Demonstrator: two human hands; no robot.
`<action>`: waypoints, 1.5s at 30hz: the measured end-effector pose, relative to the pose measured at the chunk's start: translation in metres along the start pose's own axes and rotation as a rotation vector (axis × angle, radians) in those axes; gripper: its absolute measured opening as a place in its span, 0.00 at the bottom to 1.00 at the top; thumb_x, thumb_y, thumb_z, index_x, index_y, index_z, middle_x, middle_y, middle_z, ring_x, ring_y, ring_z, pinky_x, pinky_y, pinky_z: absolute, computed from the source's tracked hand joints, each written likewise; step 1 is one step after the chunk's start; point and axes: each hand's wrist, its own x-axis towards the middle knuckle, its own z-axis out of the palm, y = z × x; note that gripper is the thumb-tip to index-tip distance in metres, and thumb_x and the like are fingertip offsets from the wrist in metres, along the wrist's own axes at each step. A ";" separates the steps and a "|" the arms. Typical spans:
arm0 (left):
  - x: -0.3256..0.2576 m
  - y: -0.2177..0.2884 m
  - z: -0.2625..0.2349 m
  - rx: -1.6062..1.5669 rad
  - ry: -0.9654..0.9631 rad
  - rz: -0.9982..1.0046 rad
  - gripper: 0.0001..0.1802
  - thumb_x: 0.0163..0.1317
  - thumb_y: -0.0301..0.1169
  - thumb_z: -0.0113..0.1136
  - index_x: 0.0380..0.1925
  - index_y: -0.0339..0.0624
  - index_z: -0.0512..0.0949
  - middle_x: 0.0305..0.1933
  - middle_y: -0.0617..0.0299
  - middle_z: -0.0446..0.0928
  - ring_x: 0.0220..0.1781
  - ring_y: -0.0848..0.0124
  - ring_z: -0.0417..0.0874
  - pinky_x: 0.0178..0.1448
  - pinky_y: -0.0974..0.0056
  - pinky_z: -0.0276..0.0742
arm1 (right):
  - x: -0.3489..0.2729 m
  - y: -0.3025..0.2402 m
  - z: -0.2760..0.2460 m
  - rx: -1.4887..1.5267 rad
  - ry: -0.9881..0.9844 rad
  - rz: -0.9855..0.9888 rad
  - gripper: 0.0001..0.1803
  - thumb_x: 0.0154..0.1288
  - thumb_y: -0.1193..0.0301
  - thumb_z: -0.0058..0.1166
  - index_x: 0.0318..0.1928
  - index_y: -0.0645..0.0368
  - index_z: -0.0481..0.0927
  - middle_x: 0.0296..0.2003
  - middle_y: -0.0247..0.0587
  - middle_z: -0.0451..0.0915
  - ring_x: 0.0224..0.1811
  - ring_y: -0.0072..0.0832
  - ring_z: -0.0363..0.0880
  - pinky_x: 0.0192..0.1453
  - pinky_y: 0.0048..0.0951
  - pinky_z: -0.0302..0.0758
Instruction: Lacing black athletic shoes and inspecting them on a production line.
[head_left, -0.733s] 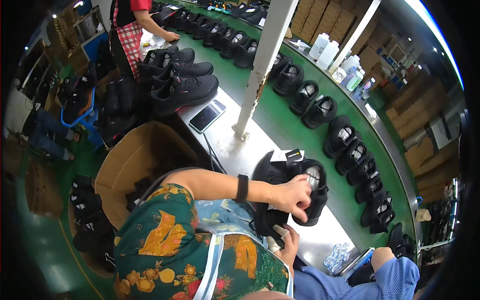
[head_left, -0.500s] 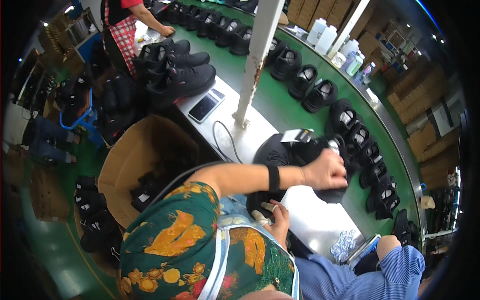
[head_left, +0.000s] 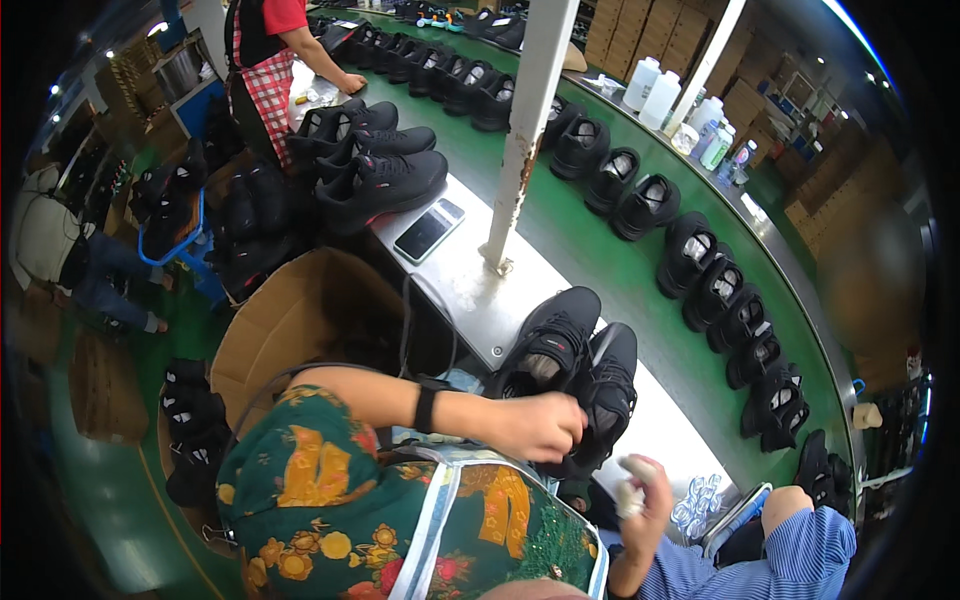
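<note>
Two black sneakers (head_left: 553, 340) (head_left: 607, 390) sit side by side on the metal table edge, toes pointing away from me. Pale stuffing shows in the opening of the left one. My left hand (head_left: 540, 425), with a black band on its wrist, is at the near end of the right sneaker. Its fingers are curled together, and whatever they may hold is hidden. To the right of the shoes is my right hand (head_left: 648, 500), raised off the table. Pale covers are on its fingertips; the fingers are bent but apart, with nothing visible between them.
Rows of black shoes (head_left: 650, 207) line the green belt (head_left: 560, 225). A white post (head_left: 520, 140) rises beyond a phone (head_left: 430, 230). An open cardboard box (head_left: 270, 310) stands left. Clear plastic pieces (head_left: 698, 505) lie right, near a person in a striped sleeve (head_left: 800, 540).
My left hand has let go of the sneaker it held over the table and drawn back left. Both sneakers now stand side by side. My right hand has moved right, away from the shoe.
</note>
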 end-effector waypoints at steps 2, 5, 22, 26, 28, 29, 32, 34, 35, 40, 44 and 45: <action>-0.018 0.011 -0.023 0.327 0.270 -0.265 0.17 0.45 0.31 0.65 0.37 0.41 0.75 0.50 0.53 0.70 0.56 0.51 0.68 0.61 0.52 0.62 | 0.010 0.009 0.025 -0.222 -0.124 -0.156 0.23 0.46 0.70 0.66 0.47 0.56 0.78 0.47 0.44 0.76 0.41 0.33 0.74 0.44 0.31 0.72; -0.046 0.015 -0.033 0.505 0.406 -0.760 0.36 0.46 0.34 0.64 0.57 0.42 0.63 0.57 0.43 0.61 0.58 0.47 0.65 0.61 0.49 0.61 | 0.020 0.022 0.056 -0.419 -0.279 -0.348 0.28 0.43 0.67 0.68 0.49 0.52 0.78 0.46 0.43 0.76 0.39 0.39 0.71 0.47 0.36 0.69; -0.027 -0.053 -0.118 0.678 0.426 -0.653 0.19 0.49 0.19 0.51 0.44 0.34 0.73 0.46 0.47 0.73 0.50 0.49 0.72 0.56 0.53 0.67 | 0.046 0.003 0.064 -0.030 -0.383 -0.277 0.25 0.58 0.72 0.55 0.58 0.53 0.70 0.43 0.49 0.76 0.46 0.44 0.73 0.56 0.37 0.67; 0.024 0.012 -0.087 0.169 0.133 -0.471 0.17 0.54 0.25 0.54 0.46 0.36 0.73 0.43 0.49 0.73 0.46 0.54 0.73 0.53 0.58 0.67 | 0.055 -0.010 0.040 0.421 -0.464 -0.069 0.24 0.60 0.77 0.50 0.59 0.56 0.68 0.35 0.41 0.76 0.37 0.25 0.74 0.46 0.26 0.71; 0.046 0.023 -0.070 -0.194 -0.140 -0.495 0.14 0.54 0.27 0.55 0.42 0.36 0.74 0.37 0.49 0.74 0.40 0.53 0.74 0.47 0.58 0.70 | 0.060 -0.011 0.037 0.374 -0.491 -0.079 0.21 0.60 0.76 0.50 0.55 0.59 0.69 0.33 0.37 0.74 0.34 0.23 0.72 0.43 0.26 0.71; 0.052 0.022 -0.067 -0.216 -0.135 -0.472 0.14 0.54 0.27 0.55 0.42 0.36 0.74 0.37 0.49 0.74 0.40 0.53 0.74 0.47 0.58 0.70 | 0.060 -0.011 0.036 0.416 -0.500 -0.051 0.21 0.59 0.76 0.50 0.55 0.59 0.69 0.32 0.36 0.74 0.34 0.22 0.71 0.42 0.26 0.71; 0.064 0.016 -0.058 -0.133 -0.289 -0.458 0.10 0.53 0.28 0.56 0.35 0.35 0.74 0.30 0.50 0.73 0.33 0.51 0.74 0.38 0.57 0.70 | 0.056 -0.006 0.032 0.434 -0.633 0.122 0.20 0.59 0.74 0.49 0.53 0.59 0.70 0.32 0.35 0.75 0.33 0.19 0.71 0.40 0.24 0.70; 0.064 0.014 -0.054 -0.205 -0.379 -0.483 0.10 0.55 0.33 0.58 0.30 0.38 0.71 0.27 0.51 0.73 0.31 0.50 0.74 0.36 0.54 0.69 | 0.052 -0.003 0.030 0.609 -0.706 0.131 0.17 0.65 0.71 0.48 0.54 0.58 0.70 0.35 0.33 0.77 0.35 0.16 0.71 0.42 0.22 0.70; 0.064 0.014 -0.051 -0.205 -0.295 -0.407 0.10 0.52 0.32 0.59 0.28 0.38 0.71 0.27 0.51 0.73 0.30 0.50 0.74 0.35 0.53 0.69 | 0.051 -0.003 0.029 0.713 -0.723 0.160 0.17 0.65 0.71 0.47 0.55 0.58 0.70 0.35 0.32 0.77 0.35 0.16 0.72 0.41 0.22 0.70; 0.063 0.018 -0.047 -0.139 -0.268 -0.304 0.10 0.47 0.29 0.60 0.25 0.39 0.69 0.25 0.52 0.70 0.28 0.51 0.73 0.34 0.53 0.68 | 0.056 -0.001 0.024 0.450 -0.717 0.010 0.11 0.62 0.74 0.51 0.44 0.62 0.77 0.32 0.41 0.79 0.34 0.23 0.77 0.39 0.26 0.72; 0.062 0.009 -0.043 -0.225 -0.322 -0.304 0.10 0.44 0.27 0.61 0.26 0.38 0.70 0.25 0.52 0.70 0.28 0.51 0.72 0.34 0.54 0.68 | 0.064 0.001 0.022 0.446 -0.587 -0.182 0.11 0.56 0.75 0.54 0.41 0.63 0.77 0.29 0.44 0.73 0.29 0.33 0.72 0.35 0.31 0.69; 0.060 0.006 -0.040 -0.257 -0.283 -0.322 0.10 0.45 0.26 0.61 0.27 0.37 0.70 0.25 0.53 0.69 0.28 0.52 0.72 0.34 0.56 0.68 | 0.066 0.001 0.023 0.469 -0.618 -0.127 0.12 0.57 0.74 0.54 0.43 0.62 0.76 0.31 0.47 0.73 0.33 0.37 0.73 0.38 0.33 0.69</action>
